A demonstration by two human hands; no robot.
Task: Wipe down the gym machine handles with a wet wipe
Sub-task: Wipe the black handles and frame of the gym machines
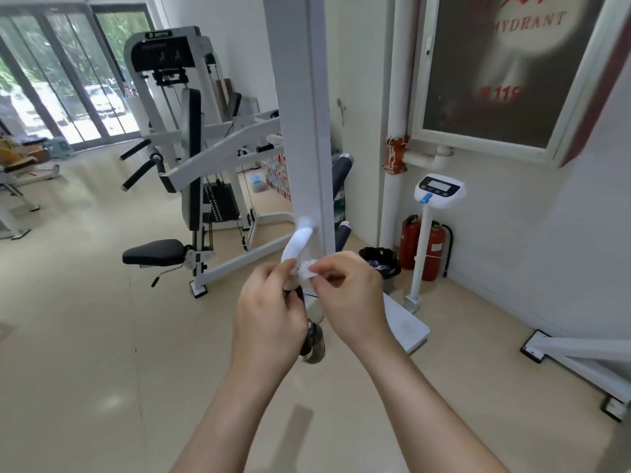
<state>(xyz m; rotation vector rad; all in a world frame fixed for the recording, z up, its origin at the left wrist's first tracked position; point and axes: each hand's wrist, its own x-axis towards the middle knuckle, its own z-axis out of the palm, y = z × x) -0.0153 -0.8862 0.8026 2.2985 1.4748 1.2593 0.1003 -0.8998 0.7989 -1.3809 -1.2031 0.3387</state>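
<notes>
I see a gym with a glossy beige floor (85,336) and a white post (307,131) at centre frame. My left hand (269,322) is closed around the dark handle (312,339), which runs lengthwise down toward me. My right hand (348,295) pinches a crumpled white wipe (307,268) just above it.

- The wet wipe (307,269) was a small white crumpled piece. It was pinched between the fingertips of the right hand (348,295) and it touched the top of the handle, just below the white curved arm (296,245).
- The handle (309,331) was a dark grip with a grey metal end cap. It hung down from the curved arm, which came out of the white upright post (304,131). The left hand (269,319) was closed around its upper part, so only its lower end was visible.
</notes>
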